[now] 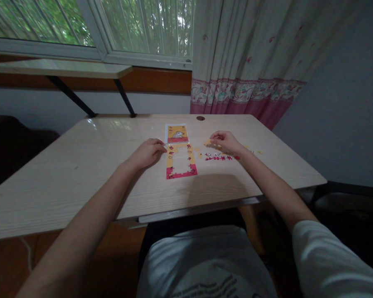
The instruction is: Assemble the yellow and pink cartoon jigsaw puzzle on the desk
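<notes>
A jigsaw puzzle border (181,174), yellow above and red below, lies on the table with a bare middle. My left hand (147,154) rests at its upper left edge, fingers loosely extended and holding nothing. Just behind the border is a picture card (177,133) with a white cartoon figure on yellow and red. To the right, my right hand (226,141) pinches a yellow puzzle piece (208,142) slightly above the table. Red puzzle pieces (218,158) lie in a row beneath that hand, with white and yellow ones around them; the hand and forearm partly hide some.
The pale wooden table (81,169) has a round cable hole (200,118) near its back edge. A raised shelf (62,68) on black supports stands at the back left. Behind the table hang curtains (236,62) beside a window (146,29). A dark chair (348,190) is at right.
</notes>
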Demonstrator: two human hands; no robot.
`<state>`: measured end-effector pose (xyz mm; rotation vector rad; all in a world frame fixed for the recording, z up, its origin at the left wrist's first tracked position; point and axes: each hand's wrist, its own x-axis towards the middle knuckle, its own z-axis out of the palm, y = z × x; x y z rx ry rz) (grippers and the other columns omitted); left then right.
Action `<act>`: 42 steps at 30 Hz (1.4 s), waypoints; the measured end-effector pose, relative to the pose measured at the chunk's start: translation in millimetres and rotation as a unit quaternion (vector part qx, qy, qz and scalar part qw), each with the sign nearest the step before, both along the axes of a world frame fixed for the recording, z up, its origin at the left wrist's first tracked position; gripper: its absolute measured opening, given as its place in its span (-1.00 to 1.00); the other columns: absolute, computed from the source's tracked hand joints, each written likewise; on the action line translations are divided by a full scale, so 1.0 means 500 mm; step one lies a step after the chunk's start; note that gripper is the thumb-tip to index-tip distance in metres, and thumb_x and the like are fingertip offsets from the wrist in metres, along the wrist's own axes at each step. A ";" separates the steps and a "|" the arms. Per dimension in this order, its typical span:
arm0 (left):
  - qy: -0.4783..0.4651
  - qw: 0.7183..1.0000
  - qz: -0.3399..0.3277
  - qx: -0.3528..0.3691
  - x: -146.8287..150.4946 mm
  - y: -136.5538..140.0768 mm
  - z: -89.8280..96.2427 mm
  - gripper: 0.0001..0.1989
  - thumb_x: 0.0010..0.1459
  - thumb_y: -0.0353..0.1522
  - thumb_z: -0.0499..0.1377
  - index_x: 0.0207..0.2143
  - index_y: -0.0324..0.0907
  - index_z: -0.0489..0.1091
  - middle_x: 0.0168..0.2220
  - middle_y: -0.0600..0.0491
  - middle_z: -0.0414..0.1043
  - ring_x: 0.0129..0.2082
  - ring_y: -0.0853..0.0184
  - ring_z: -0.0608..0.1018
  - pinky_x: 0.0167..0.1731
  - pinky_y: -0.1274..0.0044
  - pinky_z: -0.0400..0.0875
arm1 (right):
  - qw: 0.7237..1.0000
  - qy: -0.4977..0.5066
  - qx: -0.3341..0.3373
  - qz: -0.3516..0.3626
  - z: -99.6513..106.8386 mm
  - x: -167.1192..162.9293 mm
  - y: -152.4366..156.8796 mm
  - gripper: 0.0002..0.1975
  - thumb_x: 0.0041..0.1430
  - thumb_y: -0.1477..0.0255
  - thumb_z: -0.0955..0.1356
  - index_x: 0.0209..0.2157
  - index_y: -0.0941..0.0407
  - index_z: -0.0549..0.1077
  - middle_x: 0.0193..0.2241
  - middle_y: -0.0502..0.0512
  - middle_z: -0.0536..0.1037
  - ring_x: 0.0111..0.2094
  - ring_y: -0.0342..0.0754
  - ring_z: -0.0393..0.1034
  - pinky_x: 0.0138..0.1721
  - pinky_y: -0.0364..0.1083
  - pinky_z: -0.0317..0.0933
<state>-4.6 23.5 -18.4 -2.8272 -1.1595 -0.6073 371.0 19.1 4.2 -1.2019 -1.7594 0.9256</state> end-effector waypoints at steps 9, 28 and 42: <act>-0.019 1.000 -0.008 -0.012 0.034 -0.017 0.002 -0.67 0.24 -0.45 0.00 -0.12 -0.21 0.55 -0.08 -0.17 0.50 -0.06 0.12 0.50 -0.01 0.24 0.44 | 0.998 -0.006 -0.063 0.011 0.013 -0.055 0.004 -0.72 -0.05 0.31 0.51 -0.37 0.18 0.47 -0.50 0.06 0.53 -0.49 -0.17 0.35 -0.45 -0.17 0.22; -0.016 0.999 -0.019 -0.031 0.046 -0.016 -0.008 -0.60 0.25 -0.46 -0.02 -0.04 -0.17 0.56 -0.07 -0.14 0.51 -0.04 0.14 0.51 0.01 0.28 0.44 | 0.980 -0.183 -0.042 0.059 0.000 -0.243 0.054 -0.92 0.06 0.51 0.43 -0.39 0.23 0.59 -0.53 0.00 0.53 -0.47 -0.19 0.33 -0.37 -0.20 0.14; -0.022 0.999 -0.019 -0.039 0.047 -0.012 -0.010 -0.61 0.25 -0.45 -0.02 -0.05 -0.15 0.57 -0.08 -0.13 0.51 -0.06 0.15 0.52 0.01 0.30 0.43 | 0.953 -0.285 0.036 0.094 0.018 -0.247 0.042 -0.84 0.11 0.52 0.39 -0.29 0.24 0.63 -0.42 0.09 0.58 -0.41 -0.14 0.35 -0.30 -0.16 0.14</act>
